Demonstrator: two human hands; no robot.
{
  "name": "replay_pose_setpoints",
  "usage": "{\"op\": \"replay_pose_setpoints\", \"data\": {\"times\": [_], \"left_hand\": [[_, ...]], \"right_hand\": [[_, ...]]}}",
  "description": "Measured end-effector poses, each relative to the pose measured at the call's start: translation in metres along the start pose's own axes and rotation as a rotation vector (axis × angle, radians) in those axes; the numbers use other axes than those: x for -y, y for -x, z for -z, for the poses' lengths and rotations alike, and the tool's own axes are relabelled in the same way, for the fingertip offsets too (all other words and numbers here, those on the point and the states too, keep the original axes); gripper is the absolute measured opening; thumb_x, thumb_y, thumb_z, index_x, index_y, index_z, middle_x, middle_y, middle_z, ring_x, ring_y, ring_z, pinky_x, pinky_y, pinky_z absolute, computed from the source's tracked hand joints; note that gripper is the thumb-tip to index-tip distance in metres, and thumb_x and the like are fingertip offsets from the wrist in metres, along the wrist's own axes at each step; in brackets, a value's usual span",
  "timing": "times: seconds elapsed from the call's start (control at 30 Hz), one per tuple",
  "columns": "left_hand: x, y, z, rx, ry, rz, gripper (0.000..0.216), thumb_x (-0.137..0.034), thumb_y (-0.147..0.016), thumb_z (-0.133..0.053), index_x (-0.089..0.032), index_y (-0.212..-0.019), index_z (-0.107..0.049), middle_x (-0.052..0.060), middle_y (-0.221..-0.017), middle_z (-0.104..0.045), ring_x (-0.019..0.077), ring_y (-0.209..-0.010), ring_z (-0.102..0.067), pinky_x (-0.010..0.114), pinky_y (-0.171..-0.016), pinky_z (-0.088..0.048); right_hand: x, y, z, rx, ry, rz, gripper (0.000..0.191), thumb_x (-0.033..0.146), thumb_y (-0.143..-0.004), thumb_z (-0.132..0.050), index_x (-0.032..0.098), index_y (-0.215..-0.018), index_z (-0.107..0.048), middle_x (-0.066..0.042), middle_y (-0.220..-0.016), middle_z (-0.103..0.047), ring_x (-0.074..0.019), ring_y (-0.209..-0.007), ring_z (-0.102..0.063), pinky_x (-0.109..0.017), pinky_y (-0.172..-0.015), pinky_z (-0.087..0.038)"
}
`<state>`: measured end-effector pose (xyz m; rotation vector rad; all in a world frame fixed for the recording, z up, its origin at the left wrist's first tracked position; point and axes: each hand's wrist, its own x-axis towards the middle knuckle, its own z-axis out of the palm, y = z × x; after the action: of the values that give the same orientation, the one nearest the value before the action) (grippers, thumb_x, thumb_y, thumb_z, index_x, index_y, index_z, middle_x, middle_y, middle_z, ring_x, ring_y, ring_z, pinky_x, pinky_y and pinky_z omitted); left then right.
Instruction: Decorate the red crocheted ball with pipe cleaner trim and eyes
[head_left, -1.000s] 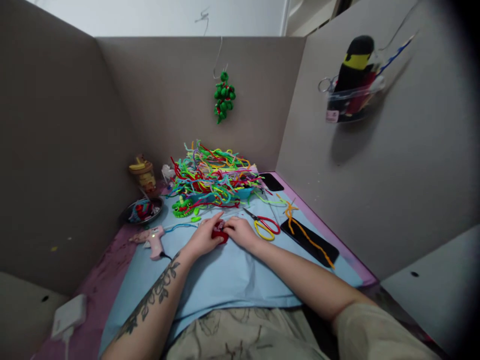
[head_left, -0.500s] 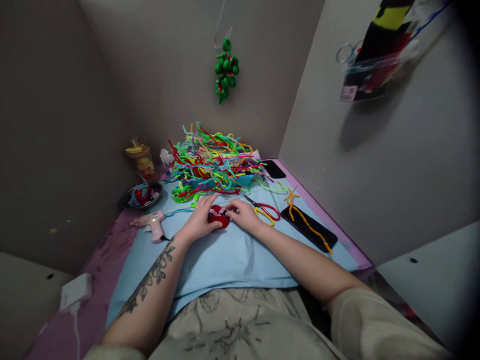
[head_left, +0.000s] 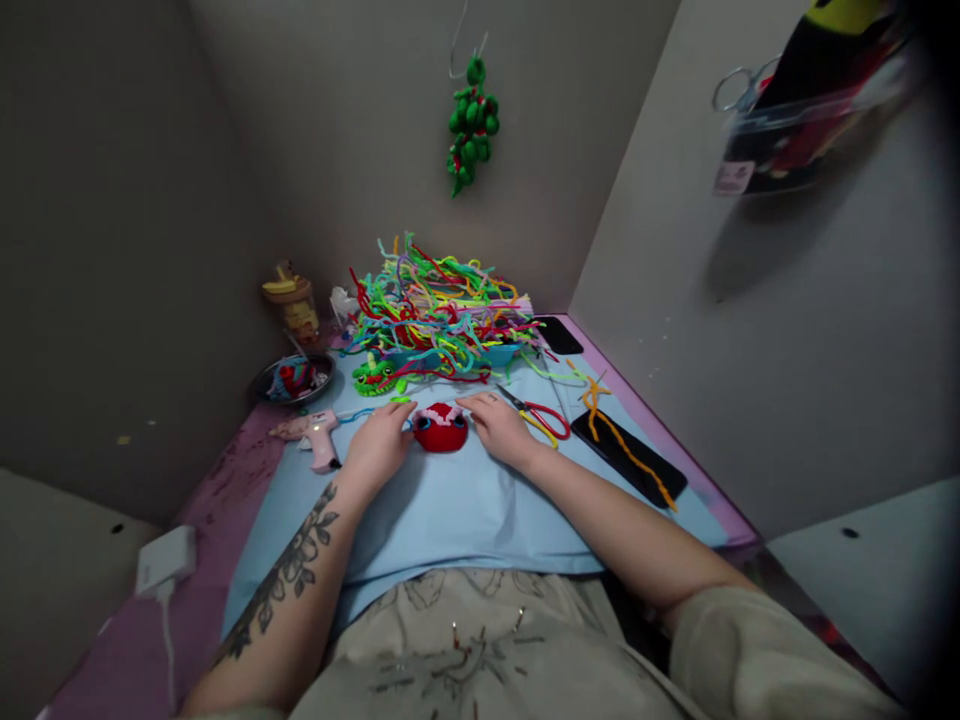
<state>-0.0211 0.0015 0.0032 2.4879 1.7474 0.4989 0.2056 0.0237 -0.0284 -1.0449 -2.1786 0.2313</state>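
A red yarn piece (head_left: 440, 434), rounded and face-like, lies on the blue sheet (head_left: 450, 515). It has a pinkish-white strip across its top and a dark eye with a blue edge at each side. My left hand (head_left: 382, 440) rests just left of it, fingers stretched out close to its edge; whether they touch it I cannot tell. On the other side, my right hand (head_left: 501, 428) lies with its fingers extended by the upper right of the piece, apart from it. Neither hand holds anything. Scissors (head_left: 547, 420) with red and yellow handles lie beside my right hand.
A pink glue gun (head_left: 319, 438) is left of my left hand. Behind are a heap of coloured yarn (head_left: 442, 310), a green yarn face (head_left: 373, 377) and a metal bowl (head_left: 268, 388). Orange yarn (head_left: 637, 465) crosses a black phone (head_left: 615, 450) on the right.
Both hands have let go of the red piece and moved apart to its sides, uncovering its two eyes. The whole view has shifted slightly.
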Motion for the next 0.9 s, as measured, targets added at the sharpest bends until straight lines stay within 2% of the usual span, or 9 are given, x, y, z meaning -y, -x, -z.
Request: {"op": "replay_pose_setpoints", "data": {"times": [0.2,0.3,0.37,0.47,0.53,0.57,0.67,0.77,0.9], "left_hand": [[-0.019,0.012,-0.003,0.009,-0.057,-0.026,0.035,-0.013,-0.082,-0.042,-0.022,-0.107,-0.064,0.01,-0.1,-0.063,0.0242,-0.095,-0.057,0.034,-0.081,-0.044],[-0.023,0.017,-0.001,0.029,-0.026,-0.041,0.036,-0.012,-0.081,-0.044,-0.021,-0.11,-0.062,0.01,-0.101,-0.062,0.0239,-0.092,-0.057,0.034,-0.079,-0.046],[-0.02,0.022,0.008,-0.026,0.046,-0.038,0.036,-0.014,-0.081,-0.045,-0.021,-0.112,-0.061,0.01,-0.107,-0.061,0.0235,-0.095,-0.057,0.035,-0.082,-0.046],[-0.008,0.043,0.028,-0.122,0.091,-0.052,0.023,-0.026,-0.083,-0.048,-0.021,-0.088,-0.069,0.009,-0.109,-0.061,0.024,-0.097,-0.057,0.04,-0.089,-0.045],[0.004,0.066,0.039,-0.147,0.005,-0.087,0.026,-0.04,-0.08,-0.053,-0.023,-0.068,-0.069,0.007,-0.11,-0.063,0.0289,-0.108,-0.053,0.048,-0.097,-0.038],[0.011,0.079,0.043,-0.177,-0.042,-0.072,0.025,-0.045,-0.077,-0.056,-0.024,-0.071,-0.07,0.006,-0.116,-0.061,0.0323,-0.117,-0.046,0.051,-0.099,-0.036],[0.035,0.119,0.042,-0.291,-0.126,0.059,0.033,-0.045,-0.077,-0.054,-0.028,-0.103,-0.066,0.007,-0.124,-0.056,0.0331,-0.125,-0.038,0.052,-0.098,-0.036],[0.06,0.147,0.028,-0.372,-0.162,0.184,0.037,-0.041,-0.078,-0.05,-0.025,-0.109,-0.062,0.01,-0.121,-0.056,0.0347,-0.124,-0.039,0.053,-0.098,-0.037],[0.076,0.15,0.016,-0.398,-0.147,0.154,0.037,-0.037,-0.079,-0.047,-0.024,-0.113,-0.057,0.011,-0.121,-0.055,0.0352,-0.123,-0.04,0.054,-0.097,-0.039]], "right_hand": [[0.001,0.002,-0.006,0.036,0.03,0.008,0.05,-0.001,-0.075,-0.045,0.022,-0.116,-0.06,-0.009,-0.107,-0.06,-0.0227,-0.103,-0.049,-0.037,-0.088,-0.044],[0.004,0.0,-0.002,0.06,0.011,0.019,0.051,-0.002,-0.074,-0.045,0.023,-0.116,-0.06,-0.009,-0.108,-0.058,-0.0218,-0.103,-0.05,-0.036,-0.087,-0.045],[0.008,0.002,0.01,-0.016,-0.039,-0.011,0.047,0.001,-0.076,-0.045,0.023,-0.115,-0.059,-0.009,-0.109,-0.057,-0.0206,-0.103,-0.051,-0.037,-0.089,-0.044],[0.016,0.021,0.037,-0.147,-0.086,-0.089,0.022,0.013,-0.081,-0.051,0.022,-0.095,-0.066,-0.008,-0.105,-0.058,-0.0209,-0.101,-0.053,-0.039,-0.09,-0.043],[0.023,0.045,0.053,-0.089,-0.07,-0.104,0.011,0.024,-0.079,-0.059,0.022,-0.071,-0.067,-0.007,-0.102,-0.061,-0.0231,-0.099,-0.055,-0.042,-0.089,-0.042],[0.025,0.061,0.058,-0.036,-0.06,-0.108,0.012,0.028,-0.079,-0.06,0.023,-0.07,-0.067,-0.007,-0.104,-0.061,-0.0243,-0.101,-0.055,-0.044,-0.091,-0.041],[0.027,0.111,0.061,-0.022,0.017,-0.177,0.02,0.034,-0.079,-0.059,0.026,-0.097,-0.066,-0.011,-0.112,-0.059,-0.0276,-0.108,-0.051,-0.047,-0.091,-0.042],[0.016,0.145,0.062,-0.078,0.082,-0.219,0.022,0.035,-0.082,-0.053,0.026,-0.097,-0.066,-0.013,-0.111,-0.059,-0.0275,-0.108,-0.053,-0.045,-0.089,-0.045],[-0.021,0.124,0.092,-0.184,0.183,-0.281,0.024,0.037,-0.08,-0.054,0.024,-0.097,-0.066,-0.012,-0.108,-0.061,-0.0269,-0.104,-0.055,-0.043,-0.089,-0.045]]}}
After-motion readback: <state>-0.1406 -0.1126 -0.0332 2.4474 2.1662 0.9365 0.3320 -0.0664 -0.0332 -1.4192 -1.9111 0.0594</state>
